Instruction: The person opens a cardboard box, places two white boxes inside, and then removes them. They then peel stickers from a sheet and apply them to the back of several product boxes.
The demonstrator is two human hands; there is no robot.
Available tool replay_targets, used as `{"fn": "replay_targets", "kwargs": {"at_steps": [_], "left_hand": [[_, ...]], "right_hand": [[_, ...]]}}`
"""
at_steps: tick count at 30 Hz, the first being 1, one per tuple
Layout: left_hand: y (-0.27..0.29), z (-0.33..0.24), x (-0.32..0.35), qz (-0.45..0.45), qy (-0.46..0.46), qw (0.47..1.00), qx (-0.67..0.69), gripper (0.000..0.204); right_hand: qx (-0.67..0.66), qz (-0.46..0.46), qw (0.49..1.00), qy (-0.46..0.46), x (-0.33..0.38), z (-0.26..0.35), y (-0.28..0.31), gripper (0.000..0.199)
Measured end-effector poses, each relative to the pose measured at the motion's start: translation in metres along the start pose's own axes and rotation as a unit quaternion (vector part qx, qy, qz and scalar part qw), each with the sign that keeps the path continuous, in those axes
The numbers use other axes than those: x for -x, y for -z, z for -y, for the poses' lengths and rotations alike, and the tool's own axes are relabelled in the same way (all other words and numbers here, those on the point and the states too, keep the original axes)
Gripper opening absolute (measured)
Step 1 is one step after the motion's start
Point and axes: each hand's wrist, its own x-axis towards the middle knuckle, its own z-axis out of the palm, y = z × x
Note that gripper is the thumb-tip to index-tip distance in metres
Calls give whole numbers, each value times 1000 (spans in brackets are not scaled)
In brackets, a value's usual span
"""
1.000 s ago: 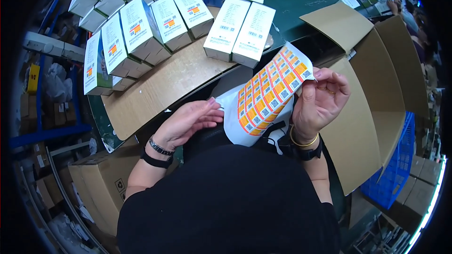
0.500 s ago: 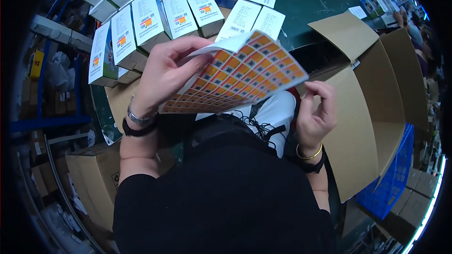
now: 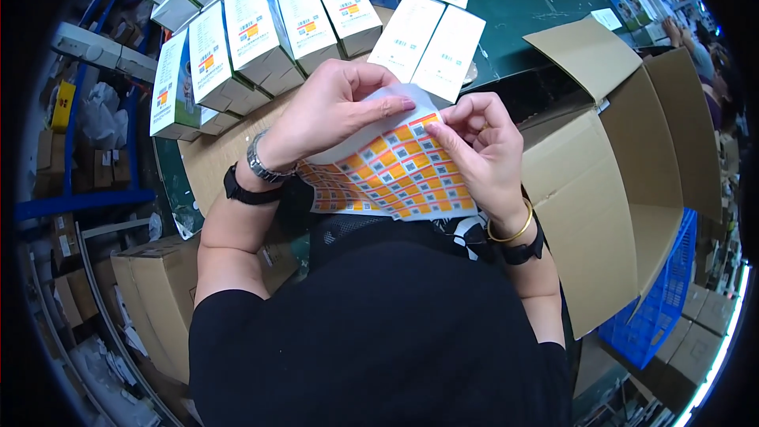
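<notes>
A sheet of orange stickers [image 3: 395,170] with small dark square codes hangs in front of my body, its upper strip bare backing. My left hand [image 3: 336,111] grips its top edge, thumb over the front and fingers behind. At the sheet's upper right corner, the thumb and index finger of my right hand [image 3: 484,146] pinch a sticker's edge; whether it has lifted off the backing cannot be made out. Just beyond the sheet lie two white boxes [image 3: 427,39] side by side. Further left stand several white boxes [image 3: 257,32], many bearing an orange sticker.
An opened cardboard carton [image 3: 585,221] stands at my right, with a blue plastic crate [image 3: 652,292] beside it. A closed carton [image 3: 154,300] sits at my lower left. The green tabletop [image 3: 522,0] stretches across the back. Another person's hand [image 3: 672,30] shows at the far right.
My right hand has moved left and up to the sheet's corner and closed there. My left hand has shifted right, and the sheet now hangs lower with its printed side turned up.
</notes>
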Motion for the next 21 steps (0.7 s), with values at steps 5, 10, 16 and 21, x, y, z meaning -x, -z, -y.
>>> {"fn": "replay_targets", "kwargs": {"at_steps": [5,10,16,21], "left_hand": [[9,5,-4,75,74,977,185,23],[10,8,-11,105,87,967,217,22],[3,3,-17,83,75,968,225,29],[3,6,-19,62,91,968,225,26]], "right_hand": [[124,51,989,63,-7,22,11,25],[254,70,953,151,-15,28,13,18],[323,66,925,189,-23,22,17,22],[383,73,891,234,-29,29,18,24]]}}
